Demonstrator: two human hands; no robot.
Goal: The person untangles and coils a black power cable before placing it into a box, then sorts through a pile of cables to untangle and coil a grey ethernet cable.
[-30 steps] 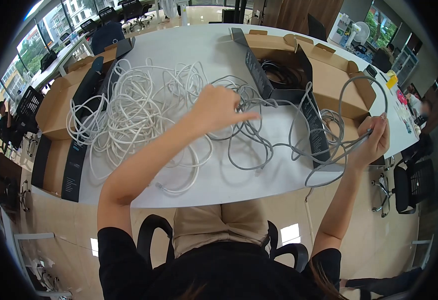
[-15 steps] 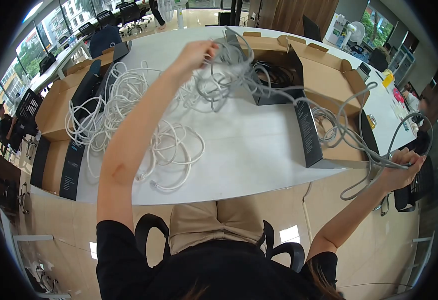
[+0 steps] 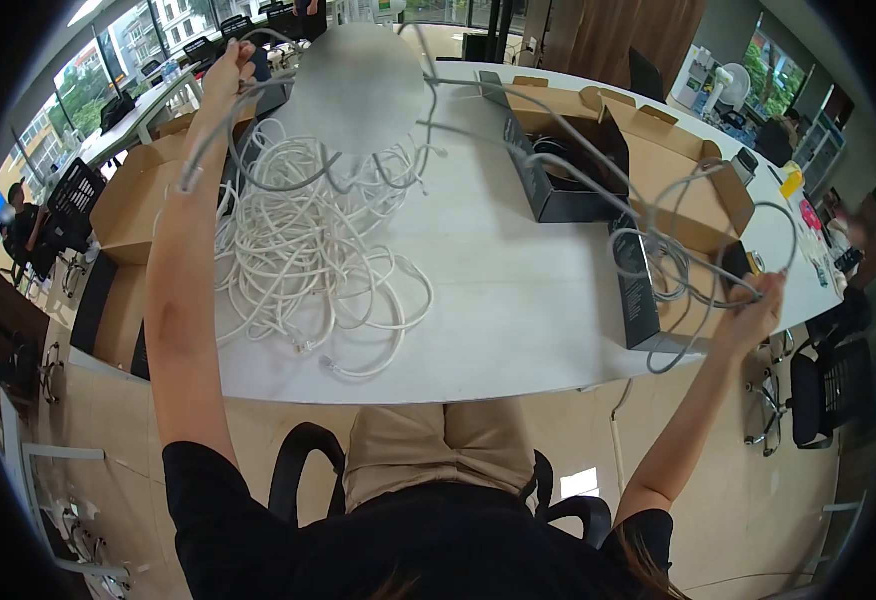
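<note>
A grey cable (image 3: 478,135) stretches in loose loops across the table between my two hands. My left hand (image 3: 230,78), raised at the upper left, is closed around one part of it, and a connector end (image 3: 190,178) dangles beside my forearm. At the right, my right hand (image 3: 758,308) grips more of the cable, whose loops hang over an open box (image 3: 643,300). Below the stretched cable lies a big tangled pile of white cables (image 3: 303,235), with plug ends near the table's front edge. A round blurred patch hides part of the cable at the top.
Behind the right-hand box stands another open black box (image 3: 568,205) with dark cable inside. An open cardboard box (image 3: 123,225) sits at the left end of the white table (image 3: 518,340). A chair (image 3: 828,385) stands at the right; people sit in the background.
My left hand has swung left and up, drawing the grey cable out over the white pile. My right hand has come slightly inward and up, still gripping the cable.
</note>
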